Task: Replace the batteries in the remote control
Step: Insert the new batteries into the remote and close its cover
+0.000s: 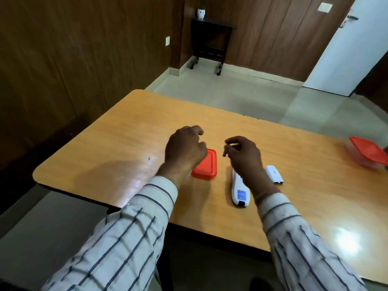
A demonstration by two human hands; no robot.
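A person in a striped long-sleeved shirt reaches both arms over a light wooden bench (pixel 117 143). The left hand (pixel 184 149) hovers with its fingers curled loosely inward, just above the far left part of a small box with an orange lid (pixel 206 164); whether it touches the box or grips anything, I cannot tell. The right hand (pixel 244 158) is raised a little above the bench, its thumb and forefinger pinched narrowly around a small dark item (pixel 224 152) that looks like a battery, though it is too small to be sure. Beneath the right wrist lies the white remote (pixel 239 193), back side up, running lengthwise toward the person, with a blue label near its close end; the hand hides its far half, so the open compartment cannot be seen. Just to the right of the remote, apart from it, rests a small white battery cover (pixel 274 173), flat on the bench. Near the right edge of the bench, well apart from the rest, stands a clear tub with a red lid (pixel 368 153), blurred. Beyond the bench lies a pale tiled floor, with dark wood-panelled walls, a small black side table (pixel 210 38) carrying a white pot (pixel 201 13), and a white door (pixel 344 51) at the right.
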